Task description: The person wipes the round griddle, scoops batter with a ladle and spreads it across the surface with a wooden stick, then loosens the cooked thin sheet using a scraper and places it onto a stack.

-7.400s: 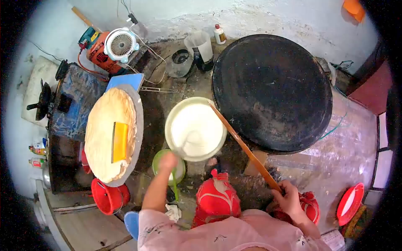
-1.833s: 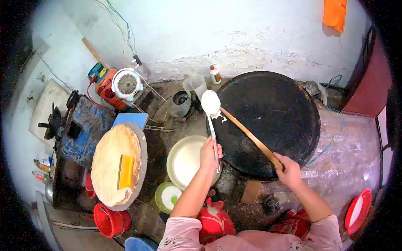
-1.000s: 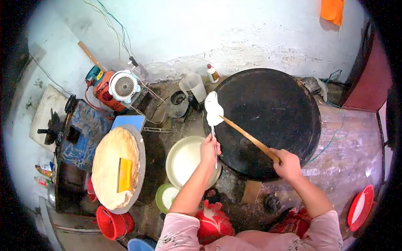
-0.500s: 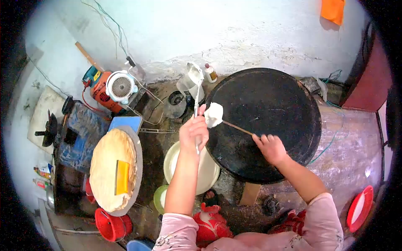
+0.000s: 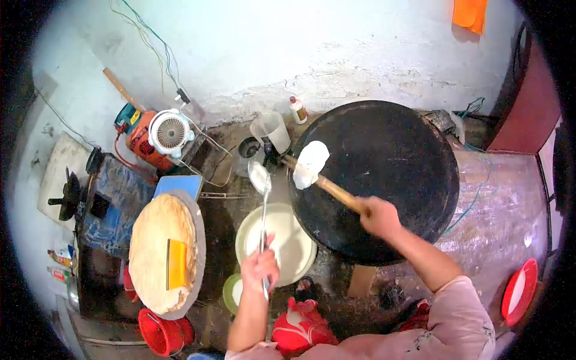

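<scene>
- Since the earlier frame: ladle [image 5: 260, 177] coming down from beside the jug [image 5: 268, 127], its bowl now sitting nearer the basin [image 5: 241, 237]; left hand [image 5: 260, 268] drawing back towards the body; right hand [image 5: 381, 217] shifting slightly left, its fingers closing more fully; stick [image 5: 339, 193] now showing its far end past the batter [image 5: 312, 163].
- Batter: lying, as far as can be judged, in one thick white patch at the griddle's left edge, under or against the stick; more white liquid filling the basin.
- Griddle [image 5: 390, 180]: standing right of the basin, mostly bare and dark, only the left edge bearing batter.
- Step in hand, by judgement: batter being set down from the ladle, the stick starting to work it.
- Next move, by judgement: calling for a low, even stroke of the stick over the griddle, with the ladle keeping clear; too steep a stick risking a patchy layer.
- Left hand: wrapping the ladle's handle in a closed grip, the handle running up and away, the bowl hanging beyond the basin's far rim; forearm rising from below, nearly upright in view.
- Right hand: closing round the stick's near end, thumb side inward; forearm slanting in from lower right, elbow bending outward, the hand hovering over the griddle.
- Stack [image 5: 153, 252]: resting on a round board [image 5: 201, 240] at left, a yellow scraper [image 5: 177, 264] lying on top.
- Green bowl [image 5: 227, 294]: standing beside the basin, partly hidden by the left arm.
</scene>
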